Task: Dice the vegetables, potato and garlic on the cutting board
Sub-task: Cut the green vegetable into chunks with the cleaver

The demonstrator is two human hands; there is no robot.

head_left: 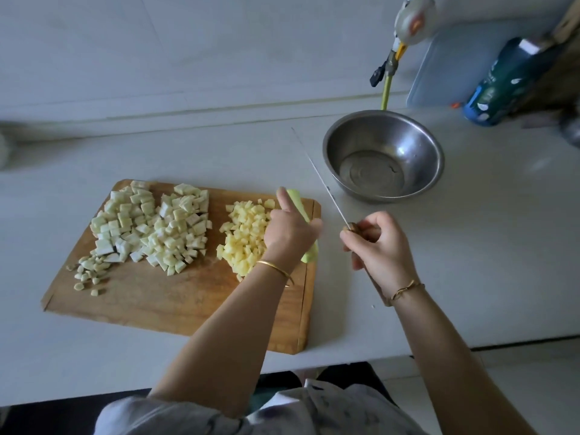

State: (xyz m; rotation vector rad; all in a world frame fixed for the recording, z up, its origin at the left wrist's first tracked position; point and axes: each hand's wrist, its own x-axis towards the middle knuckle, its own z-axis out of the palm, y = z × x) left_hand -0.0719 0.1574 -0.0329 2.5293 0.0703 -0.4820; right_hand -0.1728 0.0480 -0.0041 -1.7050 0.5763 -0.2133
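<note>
Gripping knife (pixel 320 175), right hand (pixel 375 243) beside cutting board (pixel 157 296); left hand (pixel 290 229) clasping green vegetable (pixel 295 197).

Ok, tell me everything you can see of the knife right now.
The knife has a long, thin metal blade seen almost edge-on and a short, wooden-looking handle. The right hand grips the handle, fingers curled round it. The blade points away and to the left, passing just left of the steel bowl, off the right side of the cutting board. It touches no food; the left hand holds a green vegetable apart from it.
</note>
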